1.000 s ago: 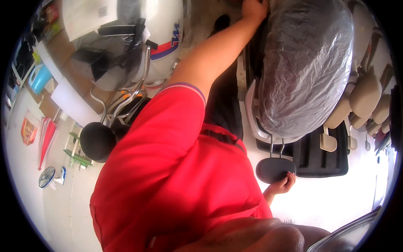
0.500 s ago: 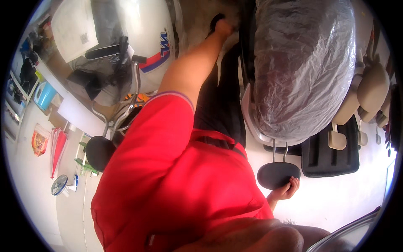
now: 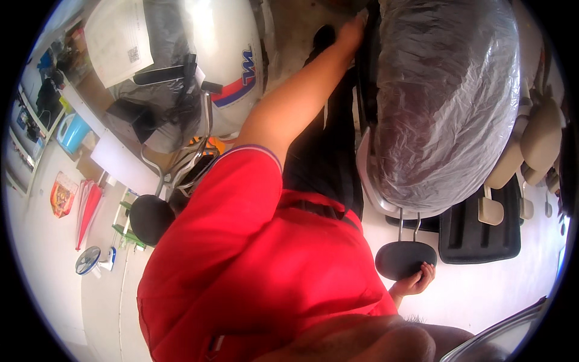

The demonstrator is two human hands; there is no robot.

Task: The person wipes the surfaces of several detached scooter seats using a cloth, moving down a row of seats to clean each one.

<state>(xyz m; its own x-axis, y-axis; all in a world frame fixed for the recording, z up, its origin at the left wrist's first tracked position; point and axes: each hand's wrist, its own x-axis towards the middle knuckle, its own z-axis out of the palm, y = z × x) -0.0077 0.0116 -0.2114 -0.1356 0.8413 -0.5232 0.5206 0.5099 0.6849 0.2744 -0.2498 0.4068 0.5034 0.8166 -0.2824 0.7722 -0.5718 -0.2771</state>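
Note:
A scooter seat (image 3: 446, 108) wrapped in wrinkled clear plastic fills the upper right. Behind it, a pale grab rail (image 3: 369, 181) curves round the base, and two chrome posts carry a black oval backrest pad (image 3: 401, 259). My right hand (image 3: 416, 280) is at the pad's lower right edge, fingers curled over its face, thumb hidden. Bare below a red sleeve, my left arm reaches away from me. My left hand (image 3: 352, 31) is at the dark left side of the wrapped seat, and its fingers are partly hidden and blurred.
On the left stands a white scooter (image 3: 224, 54) with a paper sheet on it, chrome rods and its own black pad (image 3: 151, 219). Beige pads (image 3: 541, 134) and a black ribbed panel (image 3: 480, 223) are at the right. A folded umbrella (image 3: 89, 208) and a fan (image 3: 88, 260) lie far left.
My left hand has moved right, closer against the side of the wrapped seat. My right hand stays on the backrest pad. The whole view has shifted slightly.

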